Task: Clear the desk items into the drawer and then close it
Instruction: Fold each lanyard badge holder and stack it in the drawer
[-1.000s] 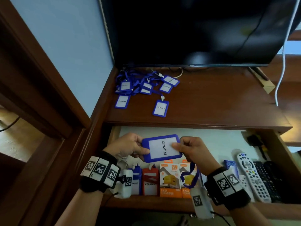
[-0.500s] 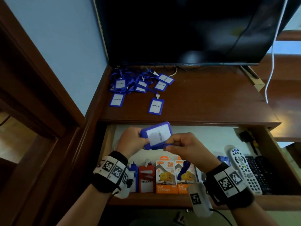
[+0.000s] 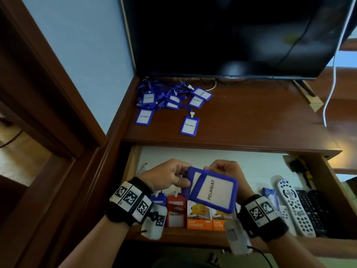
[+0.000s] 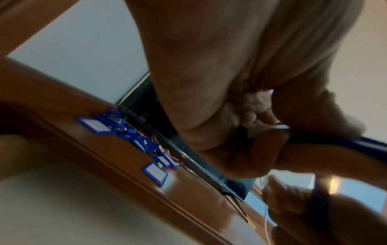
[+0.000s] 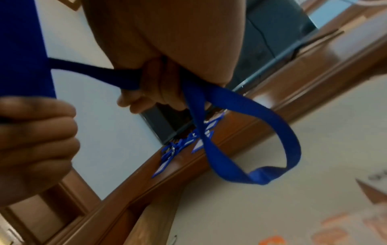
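Note:
A blue badge holder [image 3: 214,191] marked PELAWAT hangs tilted over the open drawer [image 3: 183,236]. My left hand [image 3: 183,177] pinches its left end, thumb on top. My right hand [image 3: 216,168] is at its far edge, fingers curled round the badge's blue lanyard [image 5: 261,116], which hangs below in a loop. In the right wrist view the right hand [image 5: 157,86] grips that strap. A pile of several blue badges [image 3: 170,99] with tangled lanyards lies at the desk's back left, and one single badge [image 3: 189,125] lies nearer the front.
The drawer holds a red badge [image 3: 175,209], orange charger boxes [image 3: 199,217], a white remote [image 3: 295,207] and black remotes [image 3: 313,209]. A dark TV [image 3: 231,35] stands at the desk's back. A white cable [image 3: 332,74] hangs at the right.
The badge has tipped and come nearer and to the right, over the drawer's front items. My right hand has shifted from its right edge to its far edge.

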`<control>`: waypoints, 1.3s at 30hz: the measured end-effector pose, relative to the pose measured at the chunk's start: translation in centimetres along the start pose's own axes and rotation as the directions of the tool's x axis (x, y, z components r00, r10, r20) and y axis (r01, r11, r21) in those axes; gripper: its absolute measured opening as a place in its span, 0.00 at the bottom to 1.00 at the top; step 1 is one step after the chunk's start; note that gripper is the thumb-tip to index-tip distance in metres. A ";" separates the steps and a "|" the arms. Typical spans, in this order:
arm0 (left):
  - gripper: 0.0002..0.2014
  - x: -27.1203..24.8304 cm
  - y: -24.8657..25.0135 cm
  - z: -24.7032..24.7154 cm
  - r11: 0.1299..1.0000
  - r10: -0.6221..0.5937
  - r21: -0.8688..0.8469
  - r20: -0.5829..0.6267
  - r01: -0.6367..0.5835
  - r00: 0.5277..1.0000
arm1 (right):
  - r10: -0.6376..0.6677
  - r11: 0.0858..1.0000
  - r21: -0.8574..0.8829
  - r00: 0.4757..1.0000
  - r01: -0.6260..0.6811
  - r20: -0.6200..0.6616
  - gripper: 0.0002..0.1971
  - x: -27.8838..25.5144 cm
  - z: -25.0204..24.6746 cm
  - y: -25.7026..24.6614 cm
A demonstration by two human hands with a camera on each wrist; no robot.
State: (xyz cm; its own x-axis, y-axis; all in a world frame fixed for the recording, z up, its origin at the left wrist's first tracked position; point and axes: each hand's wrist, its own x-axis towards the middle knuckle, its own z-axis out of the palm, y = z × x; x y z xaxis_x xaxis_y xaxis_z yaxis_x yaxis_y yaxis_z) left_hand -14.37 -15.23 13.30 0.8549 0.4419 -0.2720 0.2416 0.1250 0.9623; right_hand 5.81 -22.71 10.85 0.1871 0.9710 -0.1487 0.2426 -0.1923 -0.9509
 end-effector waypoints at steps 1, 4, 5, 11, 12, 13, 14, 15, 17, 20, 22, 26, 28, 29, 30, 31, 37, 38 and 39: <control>0.11 0.2 -0.2 0.1 0.998 0.031 -0.050 -0.014 -0.031 0.999 | 0.041 0.999 0.024 0.999 -0.042 0.009 0.13 -0.2 0.4 0.6; 0.17 0.8 -1.1 0.5 0.977 0.080 -0.191 -0.073 -0.093 0.994 | 0.198 0.973 0.109 0.979 -0.203 0.053 0.18 -0.4 1.8 1.3; 0.20 0.9 -1.4 0.5 0.962 0.094 -0.247 -0.091 -0.114 0.991 | 0.224 0.963 0.140 0.972 -0.232 0.069 0.17 -0.1 2.2 1.3; 0.15 1.9 -1.9 0.0 0.900 -0.010 -0.396 -0.437 -0.183 0.899 | 0.257 0.939 0.223 0.965 -0.262 0.052 0.21 0.8 4.0 -0.3; 0.13 2.1 -2.0 -0.3 0.921 -0.039 -0.355 -0.502 -0.164 0.864 | 0.260 0.938 0.221 0.964 -0.267 0.062 0.23 0.8 3.9 0.1; 0.13 2.2 -2.1 -0.4 0.931 -0.072 -0.335 -0.557 -0.144 0.827 | 0.270 0.938 0.208 0.961 -0.277 0.058 0.24 0.6 3.7 0.5; 0.13 2.4 -2.1 -0.5 0.934 -0.105 -0.334 -0.603 -0.130 0.791 | 0.272 0.939 0.199 0.960 -0.279 0.061 0.25 0.7 3.6 0.7; 0.12 2.5 -2.1 -0.4 0.936 -0.132 -0.333 -0.638 -0.117 0.758 | 0.262 0.944 0.190 0.962 -0.271 0.072 0.25 0.6 3.5 1.0; 0.11 2.9 -1.9 0.1 0.955 -0.150 -0.284 -0.713 -0.086 0.685 | 0.246 0.949 0.179 0.965 -0.260 0.093 0.25 0.4 3.5 1.1; 0.12 3.5 -2.5 0.9 0.984 -0.097 -0.164 -0.825 -0.072 0.556 | 0.189 0.964 0.159 0.971 -0.212 0.147 0.25 -0.3 4.0 0.9; 0.13 3.8 -3.4 1.2 0.998 -0.040 -0.055 -0.860 -0.014 0.509 | 0.137 0.979 0.124 0.972 -0.162 0.188 0.22 -0.6 4.4 0.4; 0.05 3.8 -5.0 1.4 0.912 0.034 0.285 -0.770 0.295 0.637 | 0.057 0.995 -0.088 0.972 -0.038 0.227 0.16 -0.2 4.2 -0.1; 0.03 3.4 -5.4 1.3 0.834 0.014 0.415 -0.675 0.364 0.738 | 0.056 0.983 -0.183 0.968 -0.011 0.245 0.16 0.2 3.7 -0.1; 0.03 3.1 -5.3 1.3 0.821 -0.003 0.446 -0.622 0.357 0.783 | 0.059 0.977 -0.212 0.966 -0.004 0.253 0.16 0.4 3.4 0.0; 0.06 2.8 -5.2 1.3 0.808 -0.018 0.477 -0.567 0.346 0.824 | 0.055 0.970 -0.242 0.963 0.011 0.263 0.16 0.6 3.1 0.1; 0.08 2.5 -5.1 1.4 0.784 -0.030 0.521 -0.511 0.338 0.859 | 0.043 0.960 -0.279 0.961 0.036 0.272 0.17 0.8 2.9 0.2; 0.07 1.9 -4.0 1.6 0.817 -0.183 0.514 -0.198 0.261 0.963 | 0.023 0.951 -0.301 0.958 0.068 0.286 0.19 1.4 1.6 0.3; 0.07 1.7 -3.6 1.4 0.857 -0.185 0.455 -0.163 0.241 0.969 | 0.022 0.958 -0.282 0.958 0.062 0.285 0.18 1.5 1.3 0.3; 0.07 1.4 -3.1 1.1 0.891 -0.178 0.397 -0.140 0.220 0.974 | 0.022 0.971 -0.236 0.961 0.045 0.276 0.18 1.5 1.0 0.5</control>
State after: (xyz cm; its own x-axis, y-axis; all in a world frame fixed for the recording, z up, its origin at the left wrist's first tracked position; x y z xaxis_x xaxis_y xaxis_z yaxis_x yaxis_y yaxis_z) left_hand -13.42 -16.00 9.89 0.7252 0.5326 -0.4364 0.5858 -0.1442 0.7975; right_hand 5.22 -21.17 9.91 -0.0773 0.9679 -0.2390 0.4689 -0.1763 -0.8655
